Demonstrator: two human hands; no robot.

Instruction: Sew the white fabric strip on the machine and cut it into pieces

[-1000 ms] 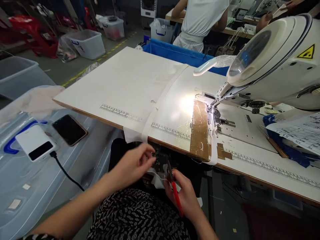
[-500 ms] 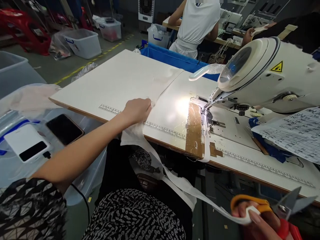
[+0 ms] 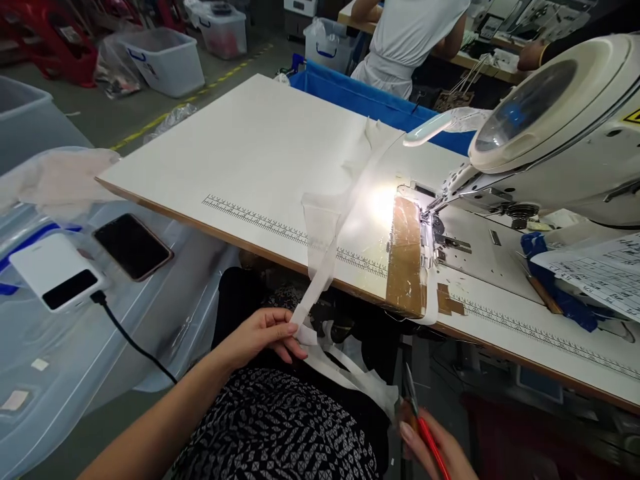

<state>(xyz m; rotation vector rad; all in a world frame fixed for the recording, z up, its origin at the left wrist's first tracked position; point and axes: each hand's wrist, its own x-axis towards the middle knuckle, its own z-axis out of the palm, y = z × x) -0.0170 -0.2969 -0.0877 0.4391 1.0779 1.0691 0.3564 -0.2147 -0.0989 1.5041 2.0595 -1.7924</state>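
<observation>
Strip [image 3: 321, 277]: pinched in my left hand [image 3: 273, 335], running onto the counter [image 3: 240, 147]
Scissors [image 3: 425, 430]: gripped by my right hand [image 3: 451, 450]
Sewing machine [image 3: 565, 140]: right of the strip

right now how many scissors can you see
1: the scissors in the right hand, blades pointing toward the table. Others could be hidden beneath it.
</observation>
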